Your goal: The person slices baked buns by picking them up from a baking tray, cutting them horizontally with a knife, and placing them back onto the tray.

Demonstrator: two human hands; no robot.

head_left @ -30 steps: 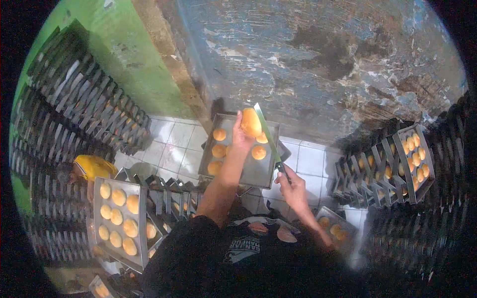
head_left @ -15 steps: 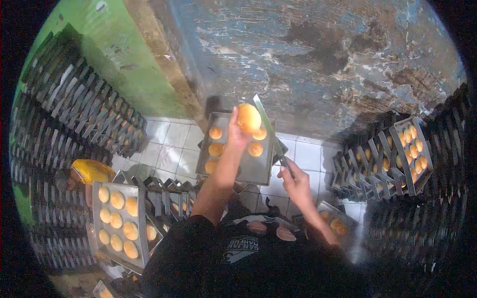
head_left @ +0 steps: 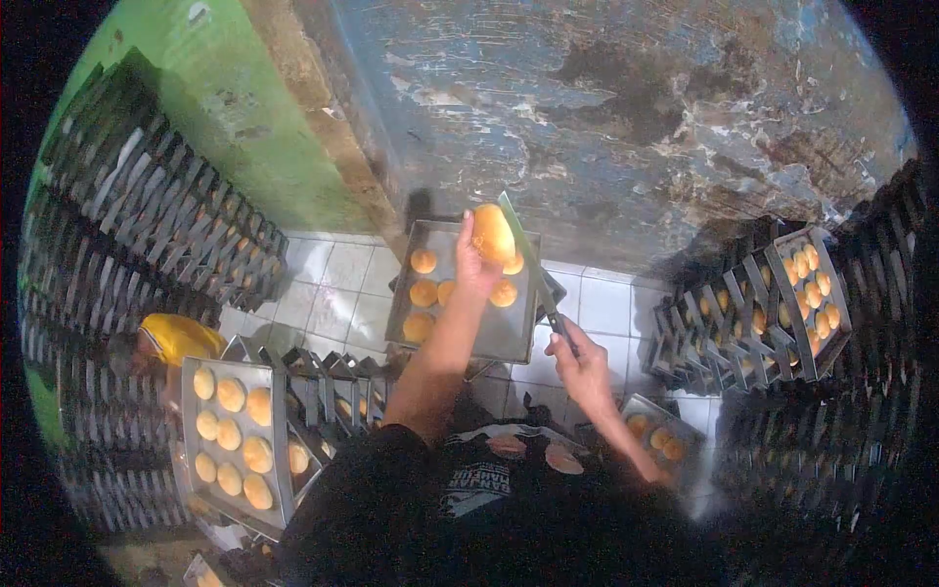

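Observation:
My left hand (head_left: 473, 262) holds a golden round bun (head_left: 493, 233) up over a metal baking tray (head_left: 489, 333). On that tray lie several more buns (head_left: 424, 293). My right hand (head_left: 580, 360) grips the handle of a long knife (head_left: 527, 256), whose blade runs up and left and lies against the right side of the held bun. Both arms reach forward from my dark shirt.
Stacks of metal trays with buns stand at the left (head_left: 230, 430), right (head_left: 802, 293) and near my right arm (head_left: 660, 438). Dark tray racks (head_left: 147, 215) line the green wall. A person in a yellow head covering (head_left: 174, 338) crouches at the left. White tiled floor (head_left: 337, 289) lies beyond.
The bun and my left hand have stayed at about the same height; the knife blade has shifted slightly along the bun's right side. The view has moved a little.

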